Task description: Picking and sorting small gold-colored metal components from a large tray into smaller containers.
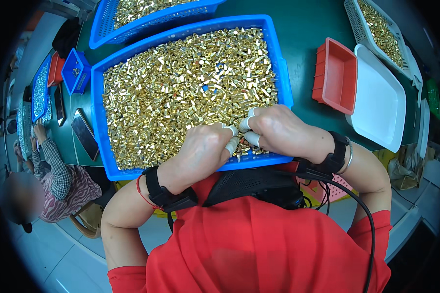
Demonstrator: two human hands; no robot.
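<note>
Head view: I see my left hand [203,149] and right hand [278,129], both curled, white-capped fingertips [232,131] pinching among brass nuts [181,83] at the near edge of the blue tray [97,117]; what each grip holds I cannot tell. Risk: nuts flick over the low rim onto the green worktop [308,53]. Nuts lie directly under both grips.

Small brass hex nuts [181,83] (shiny, gold-coloured) lie heaped loose in a blue plastic tray [97,112], filling it almost to the rim.
</note>
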